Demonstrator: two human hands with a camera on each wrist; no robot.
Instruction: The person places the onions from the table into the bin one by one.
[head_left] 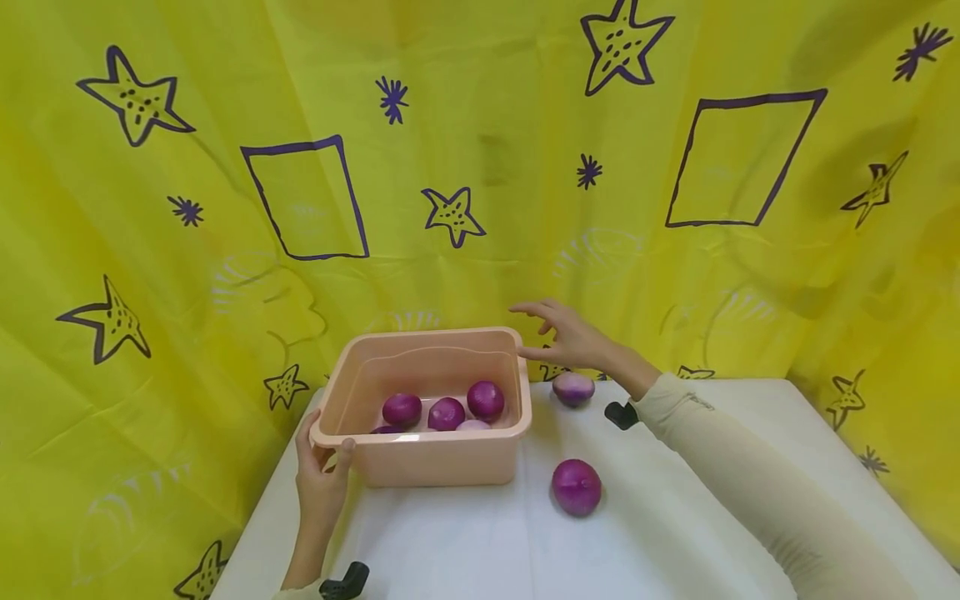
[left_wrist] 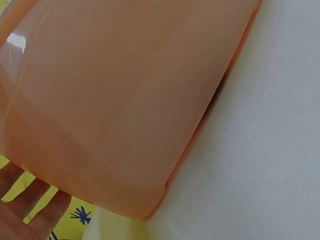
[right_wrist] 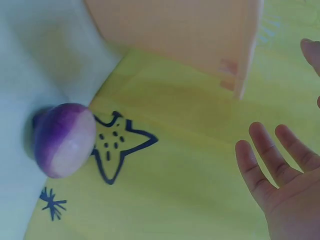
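A peach plastic bin (head_left: 435, 462) stands at the table's far left, with several purple turnips (head_left: 485, 401) inside. My left hand (head_left: 322, 479) grips its front left corner, thumb at the front and fingers along the left side; the left wrist view shows those fingers (left_wrist: 47, 210) by the bin wall. Beside the right rim, my right hand (head_left: 566, 337) is raised with fingers spread and nothing held. Below that hand, a purple-and-white turnip (right_wrist: 65, 140) lies near the table's back edge. Another purple turnip (head_left: 577, 487) sits right of the bin, closer to me.
A white-covered table (head_left: 465, 550) carries everything. Close behind it hangs a yellow curtain (head_left: 510, 275) printed with dark stars and frames. Dark wrist mounts (head_left: 622, 415) sit at both sleeves.
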